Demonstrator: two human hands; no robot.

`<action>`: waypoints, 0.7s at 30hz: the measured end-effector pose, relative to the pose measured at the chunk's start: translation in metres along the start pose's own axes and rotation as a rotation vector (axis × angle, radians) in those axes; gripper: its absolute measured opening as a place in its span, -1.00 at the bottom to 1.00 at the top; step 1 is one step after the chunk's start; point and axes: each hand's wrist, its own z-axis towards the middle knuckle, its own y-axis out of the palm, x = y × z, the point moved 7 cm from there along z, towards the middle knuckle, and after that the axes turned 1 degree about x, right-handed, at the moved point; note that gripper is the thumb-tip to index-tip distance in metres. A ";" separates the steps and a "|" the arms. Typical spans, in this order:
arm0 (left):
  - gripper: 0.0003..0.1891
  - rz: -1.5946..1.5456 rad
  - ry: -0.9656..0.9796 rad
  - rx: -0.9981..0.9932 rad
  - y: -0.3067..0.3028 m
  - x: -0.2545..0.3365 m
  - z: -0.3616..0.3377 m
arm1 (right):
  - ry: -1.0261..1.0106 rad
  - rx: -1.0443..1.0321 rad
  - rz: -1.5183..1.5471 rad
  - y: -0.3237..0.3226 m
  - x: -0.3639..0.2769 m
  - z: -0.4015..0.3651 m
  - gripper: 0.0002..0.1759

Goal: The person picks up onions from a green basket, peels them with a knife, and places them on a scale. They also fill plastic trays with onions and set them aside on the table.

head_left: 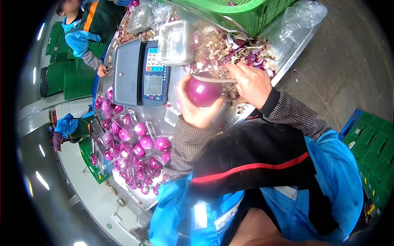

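A large peeled red onion rests in my left hand, whose fingers curve around its lower and left sides. My right hand is closed on a knife, its blade lying across the top of the onion. Beneath and beyond both hands, dry roots and purple onion skins are heaped on the metal table. A digital scale stands to the left of my left hand, with clear plastic trays beside it.
Many peeled onions, some in clear trays, cover the table's left part. A green basket stands at the far edge near a plastic bag. One person is at the upper left, another farther off. Green crates are stacked right.
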 end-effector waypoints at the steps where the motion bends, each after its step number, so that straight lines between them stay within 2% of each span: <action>1: 0.01 -0.013 -0.021 -0.002 0.000 0.003 -0.001 | 0.010 -0.010 0.016 0.004 0.004 -0.001 -0.47; 3: -0.04 -0.039 -0.064 -0.006 0.000 0.016 -0.002 | 0.031 -0.030 0.048 0.013 0.017 -0.005 -0.51; 6: 0.03 -0.181 0.040 0.076 -0.011 0.018 -0.003 | 0.289 -0.180 0.046 0.050 0.081 -0.022 -0.58; 7: 0.02 -0.302 0.030 0.091 -0.013 0.023 -0.002 | 0.304 -0.129 0.043 0.042 0.088 -0.029 -0.64; 10: 0.00 -0.149 -0.047 0.013 -0.015 0.016 0.006 | 0.235 -0.036 0.190 0.021 0.060 -0.017 -0.68; 11: 0.00 -0.242 -0.105 0.000 -0.010 0.008 0.006 | 0.163 0.012 0.262 0.016 0.050 -0.011 -0.70; 12: 0.01 -0.158 -0.025 -0.015 -0.008 0.007 0.008 | 0.144 0.039 0.298 0.013 0.041 -0.006 -0.67; 14: 0.00 -0.130 -0.059 -0.055 -0.002 0.002 0.005 | 0.124 -0.002 0.505 -0.002 0.018 0.004 -0.61; 15: 0.00 -0.269 -0.074 -0.085 0.005 0.000 0.003 | 0.140 -0.050 0.538 -0.005 0.012 0.006 -0.54; 17: 0.00 -0.545 -0.097 -0.136 0.018 -0.002 0.003 | 0.018 -0.026 0.519 -0.015 -0.007 0.013 -0.51; 18: 0.01 -0.451 -0.152 -0.169 0.017 0.000 0.002 | -0.044 -0.014 0.509 -0.021 -0.017 0.015 -0.50; 19: 0.01 -0.384 -0.105 -0.171 0.017 0.003 0.001 | -0.028 -0.148 0.429 -0.021 -0.024 0.017 -0.53; 21: 0.00 -0.339 -0.060 -0.172 0.016 0.006 0.000 | -0.033 -0.123 0.459 -0.017 -0.024 0.020 -0.61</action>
